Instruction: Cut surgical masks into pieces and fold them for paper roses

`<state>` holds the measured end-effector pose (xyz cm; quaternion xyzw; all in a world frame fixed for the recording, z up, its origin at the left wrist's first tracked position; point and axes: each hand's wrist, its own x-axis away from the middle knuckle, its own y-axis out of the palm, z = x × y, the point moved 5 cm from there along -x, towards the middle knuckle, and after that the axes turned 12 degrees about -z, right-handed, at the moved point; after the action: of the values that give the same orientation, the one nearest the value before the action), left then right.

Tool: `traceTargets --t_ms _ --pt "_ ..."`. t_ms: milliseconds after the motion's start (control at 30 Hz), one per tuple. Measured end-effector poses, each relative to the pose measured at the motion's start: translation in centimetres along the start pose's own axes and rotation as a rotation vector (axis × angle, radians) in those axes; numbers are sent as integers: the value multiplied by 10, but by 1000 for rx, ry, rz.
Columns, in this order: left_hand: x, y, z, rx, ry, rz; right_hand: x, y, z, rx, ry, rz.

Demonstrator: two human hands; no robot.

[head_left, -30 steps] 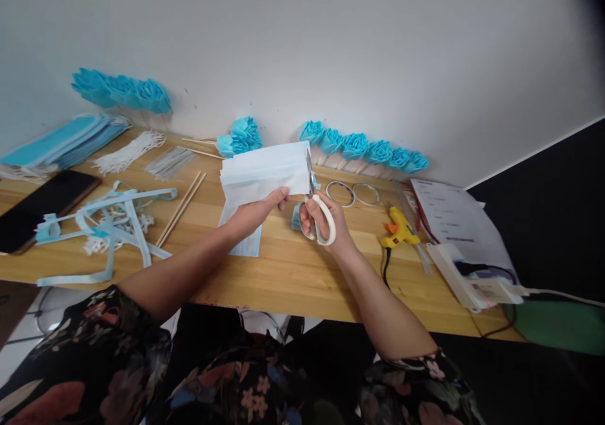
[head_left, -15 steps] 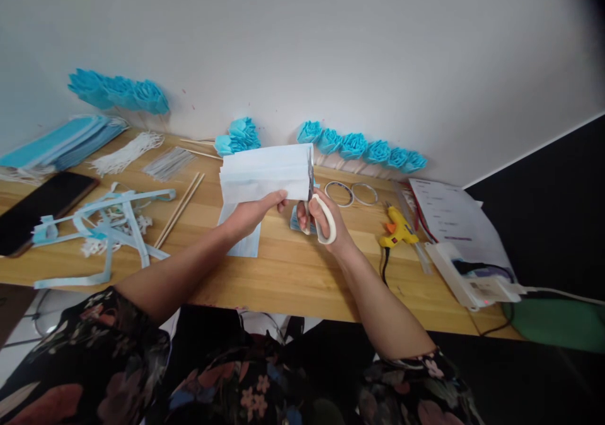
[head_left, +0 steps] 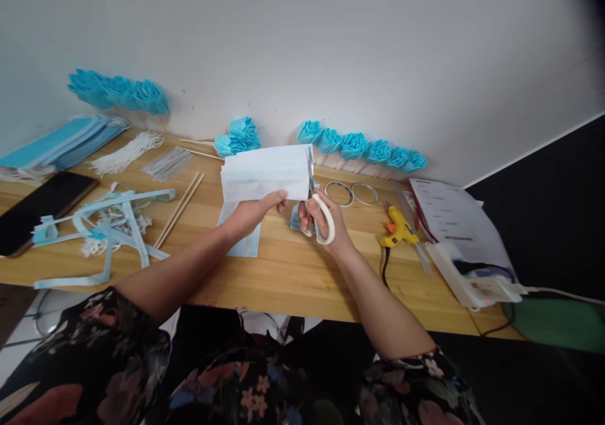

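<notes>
**Mask stack: trim along the right end in hand**

Mask stack (head_left: 265, 174), pale blue-white, is being held up off the tabletop (head_left: 293, 267), over its middle, long side roughly level. Left hand (head_left: 250, 214) is pinching the stack's lower edge near the 5 o'clock corner, its grip clenched on the layers. Right hand (head_left: 324, 223) is sitting just at 3 o'clock of the left, its grip closed through the white loops of the scissors (head_left: 316, 199). The blades are pointing to 12 o'clock and lying along the stack's right short edge. They are looking nearly closed. Whether they are biting the fabric or only resting against it, I cannot tell.

Judgement: the cut up the right end is the step in hand, and probably well along.
- The next move is calling for the layers to be kept squared rather than fanning.
- It is also calling for the blades to be kept parallel to that edge.
- The left fingertips are sitting close to the blade line, so they are needing clearance.

Around:
- A flat mask piece (head_left: 243, 245) is lying on the tabletop beneath the left hand.
- Cut strips (head_left: 108, 220) are piling up at 9 o'clock.
- A yellow glue gun (head_left: 399, 228) is lying at 3 o'clock.
- Blue flowers (head_left: 362, 146) are lining the wall at 12.
</notes>
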<state>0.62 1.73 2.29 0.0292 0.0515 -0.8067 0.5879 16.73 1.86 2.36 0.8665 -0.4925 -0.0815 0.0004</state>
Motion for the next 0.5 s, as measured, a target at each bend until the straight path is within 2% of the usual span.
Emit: traceTargets --t_ms 400,500 --pt "-1 1 -3 30 -22 29 1 0 2 -7 10 37" --pt "-1 1 -3 24 10 47 1 0 2 -15 2 40"
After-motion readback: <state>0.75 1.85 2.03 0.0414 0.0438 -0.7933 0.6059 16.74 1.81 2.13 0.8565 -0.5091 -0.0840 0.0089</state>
